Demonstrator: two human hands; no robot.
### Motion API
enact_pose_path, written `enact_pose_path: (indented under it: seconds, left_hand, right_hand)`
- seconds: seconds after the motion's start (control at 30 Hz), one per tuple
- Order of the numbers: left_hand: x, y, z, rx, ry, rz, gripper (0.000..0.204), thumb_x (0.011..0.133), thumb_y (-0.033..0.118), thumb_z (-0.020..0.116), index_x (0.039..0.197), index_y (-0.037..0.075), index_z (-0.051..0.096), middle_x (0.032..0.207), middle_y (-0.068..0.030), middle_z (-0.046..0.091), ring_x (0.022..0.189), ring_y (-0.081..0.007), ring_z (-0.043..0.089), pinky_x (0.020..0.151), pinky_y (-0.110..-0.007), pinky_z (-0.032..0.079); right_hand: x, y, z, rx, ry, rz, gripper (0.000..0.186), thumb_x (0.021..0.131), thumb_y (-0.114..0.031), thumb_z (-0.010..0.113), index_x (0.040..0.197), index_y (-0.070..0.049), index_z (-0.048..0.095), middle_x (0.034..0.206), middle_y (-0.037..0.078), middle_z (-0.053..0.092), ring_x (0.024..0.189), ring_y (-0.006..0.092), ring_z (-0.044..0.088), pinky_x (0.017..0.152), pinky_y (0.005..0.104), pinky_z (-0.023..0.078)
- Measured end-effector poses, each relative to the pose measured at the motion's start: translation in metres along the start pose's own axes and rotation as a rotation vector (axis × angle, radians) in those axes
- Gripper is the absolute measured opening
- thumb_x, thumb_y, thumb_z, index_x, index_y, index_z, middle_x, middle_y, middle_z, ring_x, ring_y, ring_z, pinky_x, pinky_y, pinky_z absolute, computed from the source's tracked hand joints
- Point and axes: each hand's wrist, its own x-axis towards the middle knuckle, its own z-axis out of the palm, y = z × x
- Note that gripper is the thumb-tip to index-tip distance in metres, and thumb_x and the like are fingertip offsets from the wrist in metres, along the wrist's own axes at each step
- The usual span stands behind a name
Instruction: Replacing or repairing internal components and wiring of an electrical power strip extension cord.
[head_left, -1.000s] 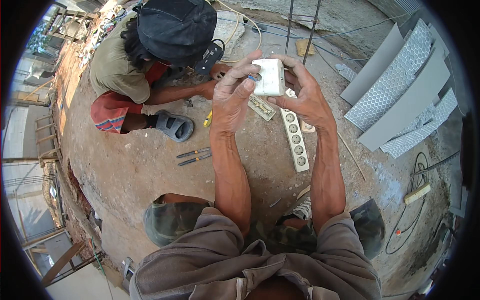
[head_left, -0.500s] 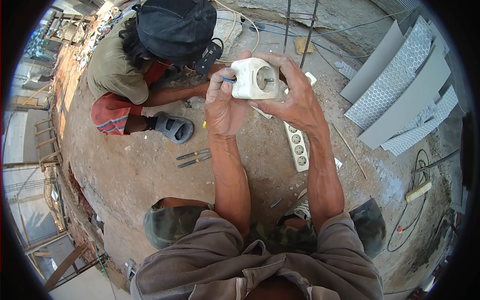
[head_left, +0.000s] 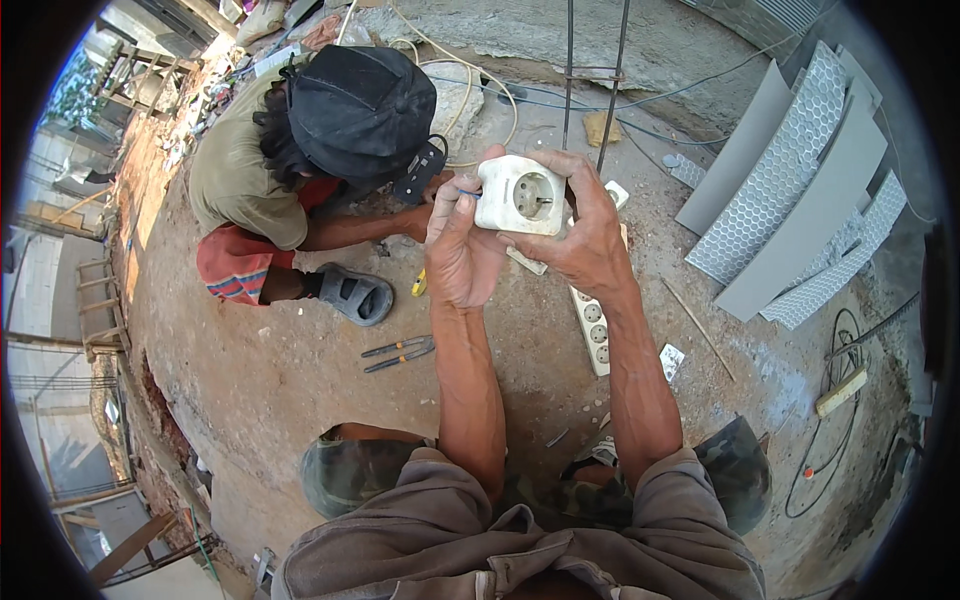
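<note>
I hold a white single wall socket (head_left: 522,195) up in front of me, its round face toward the camera. My right hand (head_left: 583,235) wraps it from the right and from underneath. My left hand (head_left: 460,245) grips its left side, and a thin blue wire shows at my fingertips there. Below my hands a long white power strip (head_left: 592,322) with several outlets lies on the ground.
A person in a black cap (head_left: 358,108) crouches at the far left, a sandalled foot (head_left: 355,293) toward me. Pliers (head_left: 400,352) lie on the dirt. Grey and perforated panels (head_left: 790,190) lean at the right; two steel bars (head_left: 590,70) stand ahead; cables (head_left: 835,440) coil at the right.
I have turned the socket over so its round face shows, and brought it lower and closer. My left hand has shifted from covering it to gripping its left side.
</note>
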Motion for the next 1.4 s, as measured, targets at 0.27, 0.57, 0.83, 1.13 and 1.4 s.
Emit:
enact_pose_path:
  seconds: [0.27,0.57,0.83,1.13,1.4]
  left_hand:
    - [0.0,0.0,0.01,0.026,-0.055,0.031,0.049,0.089,0.019,0.059,0.132,0.004,0.042,0.145,-0.0193,0.033,0.132,-0.0291,0.037,0.11,-0.045,0.03]
    - [0.001,-0.005,0.025,0.211,-0.043,0.025,0.086,0.079,0.019,0.072,0.144,-0.001,0.02,0.14,-0.014,0.036,0.13,-0.0255,0.037,0.108,-0.039,0.03]
    - [0.002,-0.007,0.037,0.334,0.045,0.014,0.077,0.079,0.006,0.07,0.141,0.0,0.026,0.13,-0.0166,0.045,0.118,-0.023,0.048,0.103,-0.036,0.037]
    - [0.0,-0.006,0.032,0.305,0.062,-0.006,0.073,0.082,0.013,0.07,0.138,-0.002,0.027,0.13,-0.0143,0.046,0.12,-0.0232,0.047,0.104,-0.036,0.037]
    - [0.001,-0.017,0.026,0.253,0.072,-0.034,0.069,0.084,0.012,0.066,0.138,-0.003,0.026,0.131,-0.014,0.045,0.122,-0.023,0.046,0.105,-0.037,0.035]
  right_hand:
    - [0.001,0.006,0.003,0.097,0.006,0.041,0.077,0.059,-0.02,0.088,0.123,-0.003,0.049,0.116,0.012,0.055,0.109,0.0225,0.055,0.093,0.035,0.046]
    - [0.0,0.006,0.005,-0.044,0.202,-0.056,0.066,0.063,-0.018,0.082,0.117,-0.002,0.049,0.113,0.017,0.051,0.107,0.0317,0.054,0.091,0.0397,0.044]
    - [-0.004,0.007,0.011,-0.145,0.256,-0.055,0.065,0.065,-0.02,0.08,0.119,-0.003,0.048,0.112,0.018,0.051,0.107,0.0352,0.051,0.09,0.0432,0.043]
    - [-0.004,-0.004,0.012,-0.279,0.251,-0.091,0.065,0.065,-0.02,0.079,0.12,-0.004,0.05,0.112,0.016,0.053,0.106,0.0339,0.049,0.092,0.044,0.039]
    - [-0.006,0.007,0.011,-0.295,0.246,-0.077,0.066,0.062,-0.022,0.079,0.12,-0.007,0.05,0.106,0.014,0.052,0.096,0.0333,0.048,0.085,0.0442,0.039]
